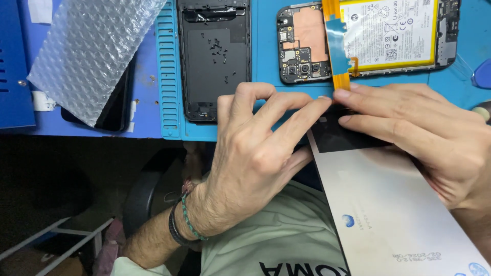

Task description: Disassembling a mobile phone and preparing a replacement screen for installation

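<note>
Black film (341, 136) on a long white backing sheet (388, 204) is what we pinch with both hands: left hand (255, 153) and right hand (434, 133) meet fingertip to fingertip. Beyond our knuckles lie the opened phone (368, 41) and its dark back cover (214, 56).

Our right hand (429, 138) covers the black sheet's (340, 135) far end. The opened phone (368, 38) (battery showing) runs off the top edge.
</note>
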